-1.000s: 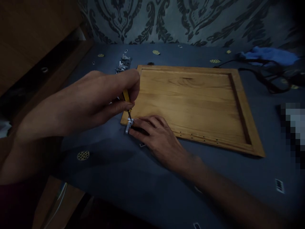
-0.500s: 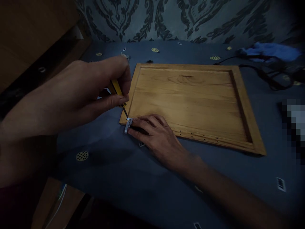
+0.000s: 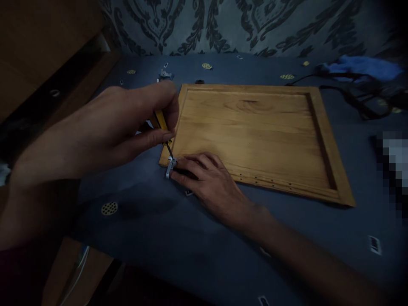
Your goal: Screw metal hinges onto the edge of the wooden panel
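A yellow-and-black screwdriver (image 3: 161, 121) is gripped in my left hand (image 3: 134, 117), its handle partly hidden by the fingers. The metal shaft slants down, and its tip meets a small metal hinge (image 3: 171, 168) at the near left corner of a framed wooden panel (image 3: 255, 127). My right hand (image 3: 212, 182) lies over the panel's near edge. Its index finger and thumb close against the hinge from the right, the thumb on the lower side. Small dark holes run along the near edge right of that hand.
Behind the panel's far left corner lies a second metal hinge (image 3: 165, 75). Dark-framed glasses (image 3: 366, 102) and a blue cloth (image 3: 363, 68) are at the back right. A wooden cabinet (image 3: 41, 46) borders the left, and a patterned backdrop (image 3: 223, 25) rises behind.
My left hand has shifted slightly right and down with the screwdriver, showing more of the hinge behind. The right hand and the panel stay almost where they were.
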Motion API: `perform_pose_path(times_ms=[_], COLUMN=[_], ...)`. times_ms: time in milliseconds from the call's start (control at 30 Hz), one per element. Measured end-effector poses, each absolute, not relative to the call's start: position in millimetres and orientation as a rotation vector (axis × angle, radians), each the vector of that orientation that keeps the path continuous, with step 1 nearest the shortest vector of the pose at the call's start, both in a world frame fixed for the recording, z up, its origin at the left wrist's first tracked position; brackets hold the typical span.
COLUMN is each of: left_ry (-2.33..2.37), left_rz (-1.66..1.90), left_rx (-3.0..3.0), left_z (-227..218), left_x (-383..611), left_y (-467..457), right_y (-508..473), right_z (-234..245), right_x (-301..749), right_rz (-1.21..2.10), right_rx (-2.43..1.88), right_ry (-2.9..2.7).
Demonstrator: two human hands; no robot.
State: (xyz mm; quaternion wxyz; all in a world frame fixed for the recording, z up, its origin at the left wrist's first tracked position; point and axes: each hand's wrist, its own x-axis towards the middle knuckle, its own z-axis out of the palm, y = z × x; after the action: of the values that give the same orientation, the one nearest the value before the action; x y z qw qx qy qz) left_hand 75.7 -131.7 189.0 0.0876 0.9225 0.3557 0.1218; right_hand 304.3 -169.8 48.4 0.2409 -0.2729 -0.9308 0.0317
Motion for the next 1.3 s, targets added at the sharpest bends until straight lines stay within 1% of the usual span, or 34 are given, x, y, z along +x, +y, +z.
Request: perform_pose_path(times_ms=[633,900,1100,1300], left_ry=[1.012,1.091,1.140,1.238], left_rz=[0.320,0.359,0.370,0.357], left_rx=[2.807,2.807,2.911,2.890], left_z=[188,185,184,182], left_x=[77,83,85,86], left_y=[-133,-139,-141,-143], right_y=[-169,-170,-170,-170], right_z=[47,48,46,45], right_x=[304,303,303,303], right_rz=[0.063,0.044,0.014,0.041], right_rx=[-0.756,-0.772,-0.762,-0.761], right_ry=[-2.540,-2.552,-2.534,-2.547])
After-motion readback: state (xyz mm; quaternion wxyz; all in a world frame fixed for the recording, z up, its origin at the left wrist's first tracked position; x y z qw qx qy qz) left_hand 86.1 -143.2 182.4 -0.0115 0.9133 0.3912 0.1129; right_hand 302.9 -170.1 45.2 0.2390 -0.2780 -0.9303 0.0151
